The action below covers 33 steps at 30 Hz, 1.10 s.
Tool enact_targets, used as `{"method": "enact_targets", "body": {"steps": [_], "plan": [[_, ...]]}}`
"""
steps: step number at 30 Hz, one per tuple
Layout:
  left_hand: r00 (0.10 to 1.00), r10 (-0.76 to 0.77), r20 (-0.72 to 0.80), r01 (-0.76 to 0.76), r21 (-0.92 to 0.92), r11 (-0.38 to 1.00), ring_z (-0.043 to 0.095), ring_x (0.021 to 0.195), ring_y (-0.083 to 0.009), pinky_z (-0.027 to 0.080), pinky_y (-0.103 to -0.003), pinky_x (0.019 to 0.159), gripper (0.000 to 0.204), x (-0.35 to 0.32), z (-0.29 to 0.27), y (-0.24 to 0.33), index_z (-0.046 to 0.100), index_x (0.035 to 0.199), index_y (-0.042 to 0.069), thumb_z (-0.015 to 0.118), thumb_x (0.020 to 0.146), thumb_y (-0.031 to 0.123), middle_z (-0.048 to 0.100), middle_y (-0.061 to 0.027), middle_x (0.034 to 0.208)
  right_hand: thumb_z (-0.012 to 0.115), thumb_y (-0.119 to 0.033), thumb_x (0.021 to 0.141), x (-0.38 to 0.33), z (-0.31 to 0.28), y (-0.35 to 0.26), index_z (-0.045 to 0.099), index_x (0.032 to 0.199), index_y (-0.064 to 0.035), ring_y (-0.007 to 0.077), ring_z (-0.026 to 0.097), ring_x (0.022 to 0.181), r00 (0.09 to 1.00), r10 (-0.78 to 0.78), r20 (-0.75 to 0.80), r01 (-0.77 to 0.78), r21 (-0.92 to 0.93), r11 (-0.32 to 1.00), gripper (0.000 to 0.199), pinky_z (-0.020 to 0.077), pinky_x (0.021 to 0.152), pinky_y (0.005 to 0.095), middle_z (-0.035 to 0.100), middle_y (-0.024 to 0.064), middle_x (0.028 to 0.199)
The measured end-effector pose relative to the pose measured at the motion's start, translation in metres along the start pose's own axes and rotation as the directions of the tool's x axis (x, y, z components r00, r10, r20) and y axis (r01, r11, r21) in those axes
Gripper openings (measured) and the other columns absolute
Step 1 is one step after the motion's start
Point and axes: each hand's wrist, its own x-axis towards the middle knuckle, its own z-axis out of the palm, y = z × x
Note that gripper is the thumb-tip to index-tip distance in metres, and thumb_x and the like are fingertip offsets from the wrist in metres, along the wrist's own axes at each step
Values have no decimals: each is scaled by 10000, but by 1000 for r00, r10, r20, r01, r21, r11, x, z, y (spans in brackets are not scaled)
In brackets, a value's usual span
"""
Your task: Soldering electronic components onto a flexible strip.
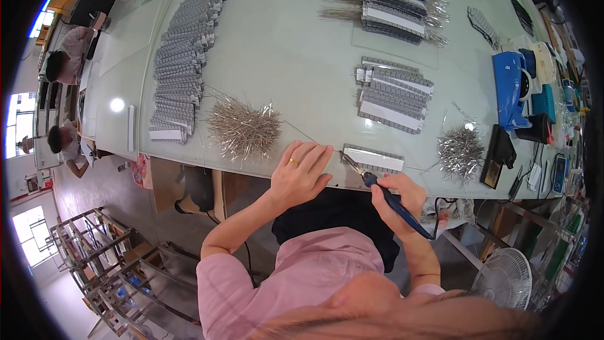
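Note:
My right hand is wrapped round the dark blue handle of a soldering iron. Its metal tip points up and left, to the left end of a grey segmented strip with a white band. This strip lies flat at the table's near edge, and a thin wire sticks out past its right end. Just left of it, my left hand rests on the edge with fingers close together. A thin wire runs up-left from its fingertips, which seem to pinch it; the exact grip is hidden.
Bundles of loose wire pins stand left and right. A long row of grey strips covers the left, with stacked strips beyond my hands and wired strips farther back. A blue container and a black stand are at right.

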Motion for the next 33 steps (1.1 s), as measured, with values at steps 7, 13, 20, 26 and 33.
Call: {"method": "enact_targets", "body": {"steps": [7,13,20,26,33], "plan": [[1000,11,-6,-11,7,1000,529,1166,-228,419,-451,1033,600,1,0,0,598,1297,55,726,759,289,573,-49,1227,762,-14,748,0,2,1,651,851,-18,265,700,692,1000,13,9,-12,-12,1000,151,552,668,321,666,112,743],[1000,11,-12,-10,18,1000,528,1163,-236,416,-463,1021,609,1,-1,0,585,1310,50,724,768,291,574,-54,1229,780,-14,734,10,0,-12,628,843,-48,263,665,629,996,-64,66,68,-57,996,190,535,572,325,647,108,723],[980,-5,-197,1,-20,1000,574,1062,-234,422,-439,945,565,-6,-14,6,614,1268,58,742,757,264,599,-56,1150,769,-9,740,8,1,-4,627,832,-33,239,624,583,997,-64,43,65,-3,998,171,490,519,309,629,98,717],[907,337,-252,-362,-58,930,618,890,-168,455,-383,853,302,-14,2,34,695,985,162,769,703,242,622,30,948,739,-41,808,4,-5,4,660,872,-18,169,653,660,989,151,-5,-149,130,980,104,514,622,275,659,90,769],[984,179,20,-177,-68,982,466,1285,-307,357,-548,1052,643,23,24,64,575,1299,86,739,788,441,514,-121,1364,582,-31,944,-31,-46,47,588,1011,-1,146,646,740,865,298,-405,-142,372,917,74,508,713,262,622,66,876]]}}
